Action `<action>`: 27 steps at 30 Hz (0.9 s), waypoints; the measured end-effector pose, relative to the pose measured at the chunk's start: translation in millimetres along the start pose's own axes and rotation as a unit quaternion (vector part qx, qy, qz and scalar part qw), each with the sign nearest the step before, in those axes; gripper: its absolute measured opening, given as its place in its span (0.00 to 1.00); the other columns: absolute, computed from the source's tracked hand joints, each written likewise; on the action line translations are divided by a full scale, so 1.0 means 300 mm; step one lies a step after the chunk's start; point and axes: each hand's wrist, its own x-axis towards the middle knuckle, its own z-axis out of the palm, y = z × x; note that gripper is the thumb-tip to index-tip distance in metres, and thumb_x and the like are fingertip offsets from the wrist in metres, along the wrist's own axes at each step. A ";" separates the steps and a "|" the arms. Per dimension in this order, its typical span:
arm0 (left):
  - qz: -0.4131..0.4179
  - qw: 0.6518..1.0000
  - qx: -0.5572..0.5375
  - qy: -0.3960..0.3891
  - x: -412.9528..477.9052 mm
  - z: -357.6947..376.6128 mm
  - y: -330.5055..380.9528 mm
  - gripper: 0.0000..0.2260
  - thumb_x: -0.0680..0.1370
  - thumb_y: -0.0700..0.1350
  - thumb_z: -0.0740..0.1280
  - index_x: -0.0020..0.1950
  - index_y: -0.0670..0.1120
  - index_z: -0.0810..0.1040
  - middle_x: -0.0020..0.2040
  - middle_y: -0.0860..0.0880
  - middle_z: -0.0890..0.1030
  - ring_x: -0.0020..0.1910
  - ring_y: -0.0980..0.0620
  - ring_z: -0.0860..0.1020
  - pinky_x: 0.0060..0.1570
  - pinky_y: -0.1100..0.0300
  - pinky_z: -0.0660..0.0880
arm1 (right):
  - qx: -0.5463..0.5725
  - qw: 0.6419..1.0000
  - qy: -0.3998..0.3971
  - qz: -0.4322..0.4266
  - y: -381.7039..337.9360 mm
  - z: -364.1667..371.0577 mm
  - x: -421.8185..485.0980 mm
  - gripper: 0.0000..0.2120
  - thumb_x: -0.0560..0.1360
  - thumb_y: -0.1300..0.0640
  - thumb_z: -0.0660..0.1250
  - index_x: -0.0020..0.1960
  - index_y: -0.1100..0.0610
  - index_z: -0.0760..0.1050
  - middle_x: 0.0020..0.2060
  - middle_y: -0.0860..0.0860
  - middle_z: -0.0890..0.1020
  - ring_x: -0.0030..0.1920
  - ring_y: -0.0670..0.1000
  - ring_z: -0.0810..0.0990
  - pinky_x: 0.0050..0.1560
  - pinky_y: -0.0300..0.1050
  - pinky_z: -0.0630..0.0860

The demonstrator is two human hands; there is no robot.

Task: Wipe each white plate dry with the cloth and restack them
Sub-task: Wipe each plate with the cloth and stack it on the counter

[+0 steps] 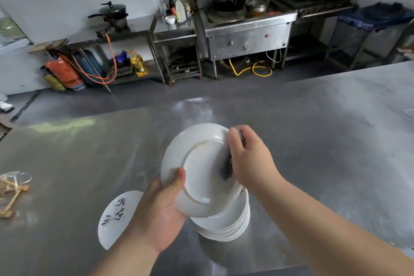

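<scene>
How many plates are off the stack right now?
2. A plate gripped tilted in the left hand, right hand pressing the cloth on it; a written-on plate flat on the table, left of the stack. Arms may hide more.

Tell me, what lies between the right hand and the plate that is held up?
A dark cloth, which the right hand presses on the plate; the head view shows it.
</scene>
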 end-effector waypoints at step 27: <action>0.013 0.999 -0.037 0.013 -0.004 -0.012 0.007 0.24 0.82 0.50 0.64 0.76 0.40 0.75 0.74 0.37 0.77 0.74 0.37 0.75 0.71 0.40 0.74 | 0.010 0.994 0.015 -0.109 0.002 -0.010 -0.026 0.06 0.82 0.41 0.61 0.53 0.42 0.75 0.39 0.40 0.82 0.42 0.43 0.79 0.45 0.45 0.77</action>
